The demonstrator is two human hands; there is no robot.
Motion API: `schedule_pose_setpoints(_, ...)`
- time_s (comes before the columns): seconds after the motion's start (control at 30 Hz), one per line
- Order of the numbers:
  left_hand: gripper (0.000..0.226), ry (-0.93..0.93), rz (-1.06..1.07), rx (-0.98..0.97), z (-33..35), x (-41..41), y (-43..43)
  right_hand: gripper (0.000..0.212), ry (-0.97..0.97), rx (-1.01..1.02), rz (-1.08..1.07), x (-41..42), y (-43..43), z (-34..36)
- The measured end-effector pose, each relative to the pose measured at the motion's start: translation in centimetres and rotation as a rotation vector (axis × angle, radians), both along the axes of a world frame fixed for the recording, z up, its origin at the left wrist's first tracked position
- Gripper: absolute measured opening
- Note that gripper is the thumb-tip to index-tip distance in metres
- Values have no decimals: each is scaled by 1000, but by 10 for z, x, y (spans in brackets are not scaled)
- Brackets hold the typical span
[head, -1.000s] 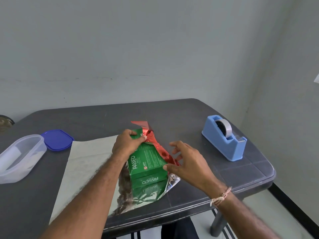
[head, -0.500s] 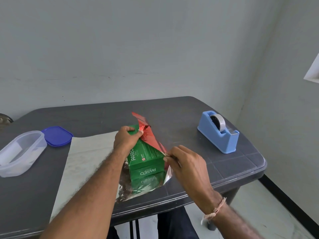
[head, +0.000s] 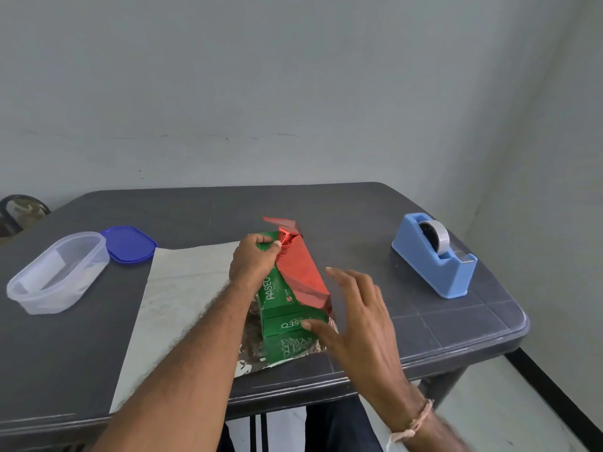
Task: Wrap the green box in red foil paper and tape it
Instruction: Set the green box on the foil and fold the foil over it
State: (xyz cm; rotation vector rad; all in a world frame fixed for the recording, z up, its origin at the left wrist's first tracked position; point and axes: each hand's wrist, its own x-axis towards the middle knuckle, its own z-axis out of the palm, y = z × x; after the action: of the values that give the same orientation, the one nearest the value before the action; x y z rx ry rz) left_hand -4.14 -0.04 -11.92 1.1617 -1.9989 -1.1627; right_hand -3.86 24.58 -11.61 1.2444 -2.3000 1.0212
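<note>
Red foil paper (head: 300,272) covers the right half of the green box (head: 274,295), which lies mid-table near the front edge with its long side running near to far. The rest of the sheet spreads silver side up beneath it and away to the left.

In the head view, the left hand (head: 251,261) curls round the box's far end, its thumb pinning the crumpled foil corner against the top. The right hand (head: 362,321) is spread with straight fingers just right of the box. Its thumb touches the near face and it grasps nothing.

The step in hand looks like smoothing the raised flap flat. It would go best if the right palm swept along the red panel from the near end to the far one, pressing the crease at the right edge while the left thumb anchors the corner. Foil springs back, so the flap needs holding down until tape from the blue tape dispenser (head: 434,256), well to the right, is reached.
</note>
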Motion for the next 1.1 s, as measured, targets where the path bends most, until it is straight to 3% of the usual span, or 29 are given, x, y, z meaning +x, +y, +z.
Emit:
schedule_pose_setpoints(0.07, 26, 3, 5, -7, -1, -1, 1, 74, -42, 8, -30, -1, 0, -9)
schedule_pose_setpoints(0.2, 25, -1, 3, -12, -1, 1, 2, 32, -28, -99, -23, -2, -4, -17)
schedule_pose_setpoints(0.3, 25, 5, 5, -4, 0, 2, 2, 19, 33, -187, -20, -3, -2, -21)
schedule_pose_setpoints(0.47, 27, 3, -3, -19, 1, 2, 5, 51, -82, -31, -80, 2, 1, -27)
schedule_pose_setpoints(0.6, 27, 5, -6, -16, 0, 2, 5, 33, -244, -86, -123, 1, -1, -40)
schedule_pose_setpoints(0.7, 28, 12, 2, -19, 0, 2, 4, 31, -271, -197, -97, 3, 2, -44)
schedule_pose_setpoints(0.9, 27, 13, -11, -14, -2, 2, 4, 47, -373, -198, -120, 4, -7, -50)
schedule_pose_setpoints(1.1, 25, 3, -5, -19, 1, 3, 5, 48, -433, -169, -154, 5, -6, -50)
